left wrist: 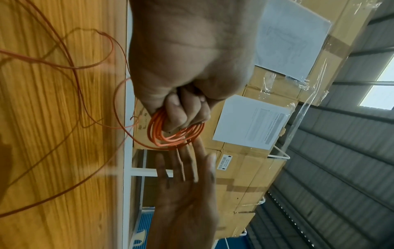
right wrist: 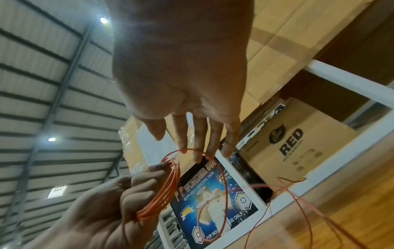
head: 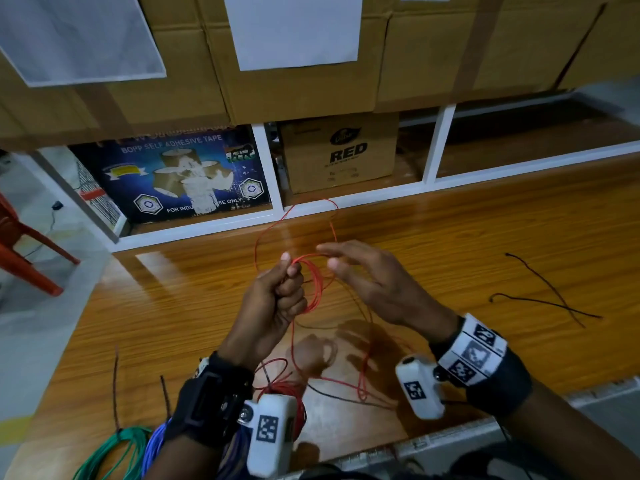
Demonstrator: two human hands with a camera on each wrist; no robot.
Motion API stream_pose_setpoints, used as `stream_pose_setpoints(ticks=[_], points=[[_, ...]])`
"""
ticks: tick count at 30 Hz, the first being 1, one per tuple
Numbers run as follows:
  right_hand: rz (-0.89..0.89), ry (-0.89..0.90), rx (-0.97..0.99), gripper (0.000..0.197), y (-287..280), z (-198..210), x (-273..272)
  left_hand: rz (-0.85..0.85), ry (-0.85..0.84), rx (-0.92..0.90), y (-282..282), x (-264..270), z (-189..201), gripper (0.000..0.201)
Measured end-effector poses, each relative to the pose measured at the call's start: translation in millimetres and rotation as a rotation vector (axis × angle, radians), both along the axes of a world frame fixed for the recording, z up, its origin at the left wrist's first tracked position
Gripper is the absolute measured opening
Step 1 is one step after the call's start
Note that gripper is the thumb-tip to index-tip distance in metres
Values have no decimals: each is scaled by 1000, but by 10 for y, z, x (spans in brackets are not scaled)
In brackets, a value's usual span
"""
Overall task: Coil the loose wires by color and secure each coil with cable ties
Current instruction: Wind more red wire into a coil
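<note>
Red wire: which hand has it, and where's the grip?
The left hand grips the red wire coil at one side of its bundled loops, fingers curled round them. The right hand is open, fingers straight at the coil's top loop, gripping nothing.

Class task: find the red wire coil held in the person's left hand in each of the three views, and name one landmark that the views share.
Head: red wire coil at centre, gripped by the left hand.
Left wrist: centre, below the fist.
Right wrist: lower left of centre.
Shared landmark: the cardboard box printed RED; in the left wrist view only its edge shows.
</note>
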State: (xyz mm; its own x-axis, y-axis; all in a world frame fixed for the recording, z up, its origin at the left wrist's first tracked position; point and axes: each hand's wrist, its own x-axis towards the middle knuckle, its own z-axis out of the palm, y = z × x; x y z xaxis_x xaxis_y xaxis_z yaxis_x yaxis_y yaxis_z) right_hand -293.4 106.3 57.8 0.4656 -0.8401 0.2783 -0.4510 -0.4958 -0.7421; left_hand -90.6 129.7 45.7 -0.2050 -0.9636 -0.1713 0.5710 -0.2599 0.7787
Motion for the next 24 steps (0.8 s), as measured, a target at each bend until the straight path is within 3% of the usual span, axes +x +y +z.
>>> stream_pose_setpoints(ticks=[3, 7, 12, 19, 24], points=[[34, 81, -83, 41, -43, -31, 110, -39, 34, -3, 32, -29, 1, 34], [104, 44, -81, 24, -63, -81, 130, -24, 64, -1, 30, -87, -6, 35], [43, 37, -102, 19, -45, -155, 160, -33, 22, -52, 74, -190, -29, 38], [106, -168, 182, 17, -150, -126, -32, -79, 11, -162, 104, -203, 16, 36], [50, -261, 237, 15, -206, -114, -270, -49, 82, -113, 82, -189, 69, 33]])
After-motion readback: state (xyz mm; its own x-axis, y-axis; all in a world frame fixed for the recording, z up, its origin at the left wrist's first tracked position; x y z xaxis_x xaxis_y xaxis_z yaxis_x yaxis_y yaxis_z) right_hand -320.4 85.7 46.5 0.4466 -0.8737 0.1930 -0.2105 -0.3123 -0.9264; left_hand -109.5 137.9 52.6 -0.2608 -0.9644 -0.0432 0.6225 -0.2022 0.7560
